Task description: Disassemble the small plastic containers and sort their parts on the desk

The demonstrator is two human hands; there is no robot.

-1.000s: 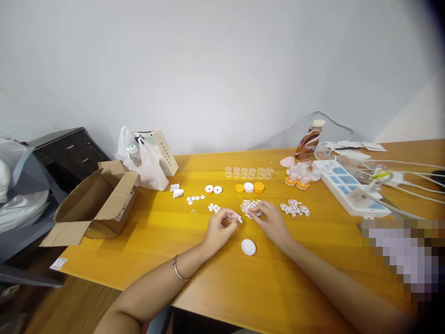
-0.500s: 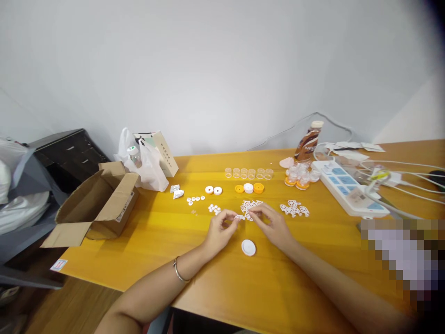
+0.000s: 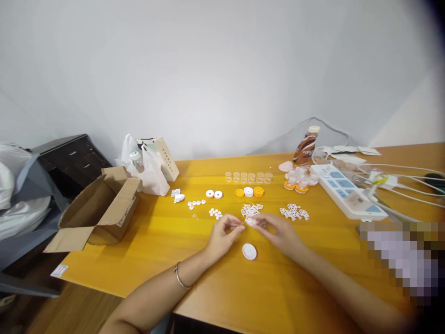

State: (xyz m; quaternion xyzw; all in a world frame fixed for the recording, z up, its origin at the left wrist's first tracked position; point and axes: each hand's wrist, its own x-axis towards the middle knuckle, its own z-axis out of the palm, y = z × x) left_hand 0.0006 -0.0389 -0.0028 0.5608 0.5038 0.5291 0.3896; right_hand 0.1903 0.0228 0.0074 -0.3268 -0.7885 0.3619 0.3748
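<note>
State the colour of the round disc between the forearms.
The disc is white, clearest in the head view.

Look at that table (image 3: 167, 246), wood-grained with a glossy sheen! Box (image 3: 118, 204), dull matt cardboard; bag (image 3: 155, 176), thin, crinkly plastic. Packets (image 3: 179, 198) glinting, creased like foil. Cups (image 3: 251, 178), clear smooth plastic; cutouts (image 3: 251, 211) and disc (image 3: 249, 251), plastic-looking too; bracelet (image 3: 178, 276), shiny metal; wall (image 3: 222, 74), smooth, matt.

And it's warm yellow-orange wood grain across the bench (image 3: 215, 297), bright white on the flat openwork plastic pieces (image 3: 253, 211) and the round plastic disc (image 3: 249, 252), orange-white-orange along the row of round plastic caps (image 3: 248, 191), pale swirls over the brown bottle (image 3: 306, 149), blue panels patterning the long white power strip (image 3: 347, 192)!
</note>
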